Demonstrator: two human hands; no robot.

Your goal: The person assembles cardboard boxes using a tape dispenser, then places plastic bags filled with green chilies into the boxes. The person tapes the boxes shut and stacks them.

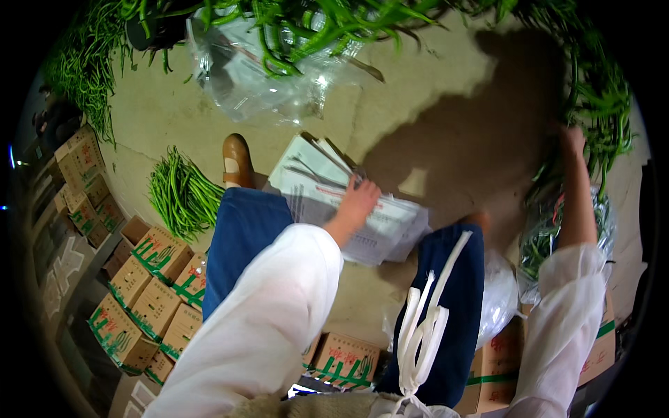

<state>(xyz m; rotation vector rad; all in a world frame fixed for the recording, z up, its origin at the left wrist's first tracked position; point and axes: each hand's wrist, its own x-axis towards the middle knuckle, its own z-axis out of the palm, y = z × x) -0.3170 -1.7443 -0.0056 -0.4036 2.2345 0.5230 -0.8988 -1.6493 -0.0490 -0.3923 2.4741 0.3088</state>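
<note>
My left hand [358, 202] rests on a stack of printed paper sheets [319, 193] on the floor between my feet, its fingers bent near the upper edge; whether they grip a sheet is not clear. Far to the right, my right hand [571, 141] reaches to the edge of a long heap of green chili peppers [611, 112]; its fingers are blurred and partly in shadow, so its hold cannot be told. A bundle of long green peppers [183, 193] lies on the floor left of my left knee.
Clear plastic bags [245, 83] lie ahead, with more peppers [319, 26] above them. A filled plastic bag [541, 235] sits beneath my right forearm. Printed cardboard boxes [157, 303] stand at lower left, others [347, 360] behind me. A person [60, 123] is at the far left.
</note>
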